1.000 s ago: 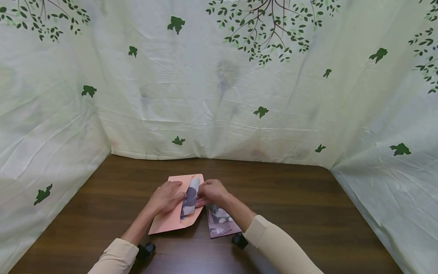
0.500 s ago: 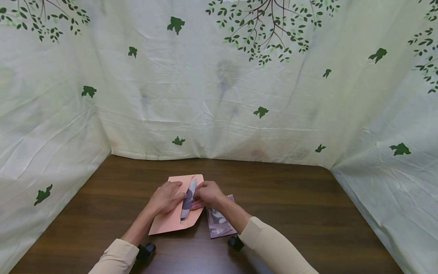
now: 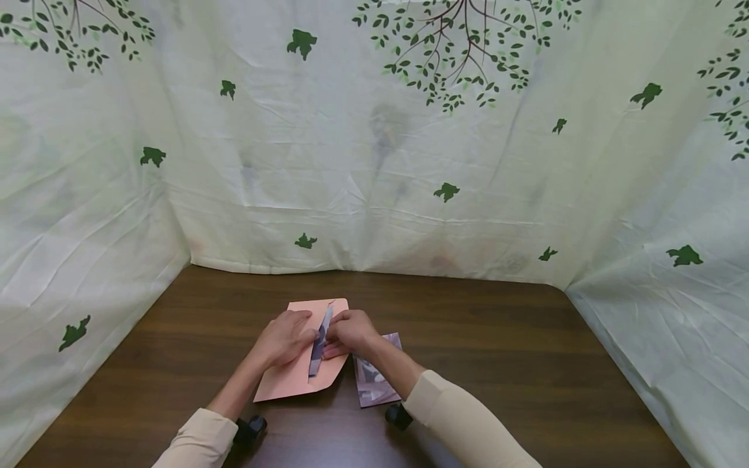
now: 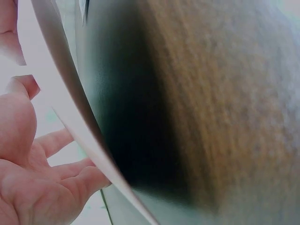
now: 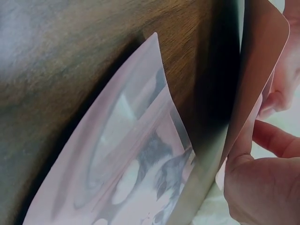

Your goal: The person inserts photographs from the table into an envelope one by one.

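Note:
A pink envelope (image 3: 287, 380) lies tilted over the middle of the table, its long opening facing up in the head view. A narrow strip of a blue-grey printed card (image 3: 316, 365) shows in that opening; the rest is hidden inside. My left hand (image 3: 288, 337) holds the envelope from the left, thumb beside the opening. From the other side my right hand (image 3: 351, 333) grips the card's edge, its fingers right at the opening. In the right wrist view the envelope's side (image 5: 262, 51) stands raised off the wood, with my right thumb and fingers around its edge.
A glossy purple-pink printed sheet (image 3: 374, 389) lies on the brown wooden table (image 3: 468, 338), partly under my right forearm. Black wrist cameras sit below both wrists. A pale curtain (image 3: 363, 149) with green leaf prints hangs around the table's back and sides.
My right hand has moved a little left, and the visible strip of card in the envelope's opening has become much narrower. The left hand and the envelope stay nearly in place.

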`<state>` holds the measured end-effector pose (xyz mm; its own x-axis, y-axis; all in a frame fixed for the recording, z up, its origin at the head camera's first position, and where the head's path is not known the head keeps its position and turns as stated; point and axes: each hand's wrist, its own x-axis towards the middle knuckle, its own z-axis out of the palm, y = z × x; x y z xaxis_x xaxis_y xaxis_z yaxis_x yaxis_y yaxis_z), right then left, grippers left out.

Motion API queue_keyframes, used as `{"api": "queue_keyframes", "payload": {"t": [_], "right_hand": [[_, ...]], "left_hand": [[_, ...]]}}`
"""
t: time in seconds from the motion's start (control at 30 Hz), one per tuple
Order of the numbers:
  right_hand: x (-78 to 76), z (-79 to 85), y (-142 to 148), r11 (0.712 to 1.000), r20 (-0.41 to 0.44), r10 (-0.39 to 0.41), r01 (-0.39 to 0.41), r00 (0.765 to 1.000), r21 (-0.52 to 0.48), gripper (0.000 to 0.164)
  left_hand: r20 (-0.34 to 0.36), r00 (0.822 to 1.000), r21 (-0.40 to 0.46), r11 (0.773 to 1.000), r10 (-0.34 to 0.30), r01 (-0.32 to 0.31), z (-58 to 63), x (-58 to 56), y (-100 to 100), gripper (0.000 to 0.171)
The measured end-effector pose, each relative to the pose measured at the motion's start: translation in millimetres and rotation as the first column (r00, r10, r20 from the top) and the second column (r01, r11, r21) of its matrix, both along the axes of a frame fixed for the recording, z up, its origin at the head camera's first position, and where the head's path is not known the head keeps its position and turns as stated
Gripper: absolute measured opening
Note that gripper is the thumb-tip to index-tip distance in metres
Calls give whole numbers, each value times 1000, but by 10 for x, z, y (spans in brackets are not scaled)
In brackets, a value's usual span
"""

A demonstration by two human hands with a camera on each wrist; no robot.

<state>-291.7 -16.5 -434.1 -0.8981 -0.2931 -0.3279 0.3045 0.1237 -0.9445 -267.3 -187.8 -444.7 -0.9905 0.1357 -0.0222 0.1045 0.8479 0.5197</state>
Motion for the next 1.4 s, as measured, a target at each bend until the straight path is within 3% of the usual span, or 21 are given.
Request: {"api": "queue_keyframes", "payload": {"t": [1.03, 1.4], "right_hand": [[-47, -25, -49, 998, 0, -55, 55, 998, -31, 22], [-49, 117, 94, 999, 2, 41, -41, 999, 28, 21]], "left_hand": [[-10, 1000, 20, 1000, -7, 8, -17, -29, 11, 56], [-34, 999, 14, 1000, -2, 2, -21, -8, 18, 55]]}}
